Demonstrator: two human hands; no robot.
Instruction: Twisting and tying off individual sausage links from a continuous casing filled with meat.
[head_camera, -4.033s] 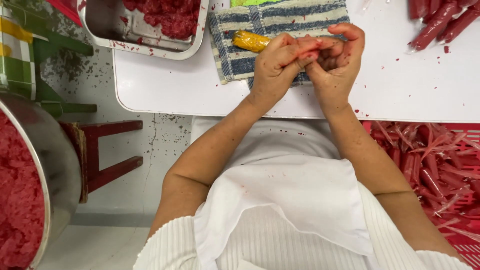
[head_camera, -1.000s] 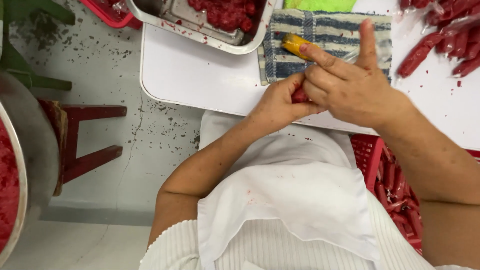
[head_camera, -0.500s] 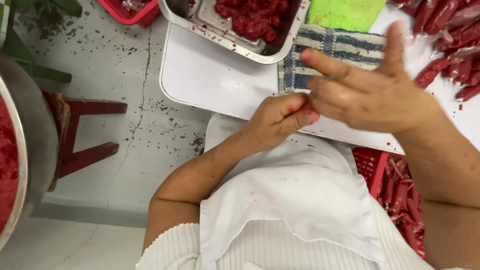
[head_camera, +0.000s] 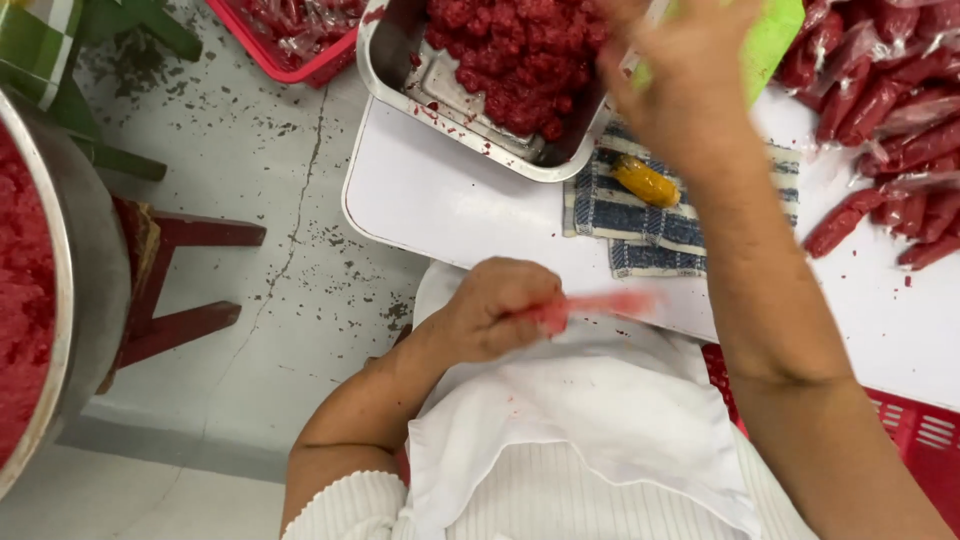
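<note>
We are seeing the right hand lifting away from the left hand, where half a second ago the two were working close together at the near edge of the white rectangular table. The right hand is now reaching up over the far edge, blurred above the rim of the dented steel tray of red minced meat; its fingers are spreading loosely, and we cannot tell whether it is holding anything. The left hand is staying at the near edge, closing into a fist around one end of a slim red filled plastic sleeve, which is sticking out to the right, level with the table edge and blurred by motion. The sleeve is looking pinkish-red, narrow and translucent, thin beside the finished ones. Between the hands, the blue-and-white striped cloth is lying uncovered, a small yellow tube-shaped tool resting on it near the tray. Plump red filled sleeves are piling at the table's right end. A big steel bowl of red mince is standing at the left, off the table.
</note>
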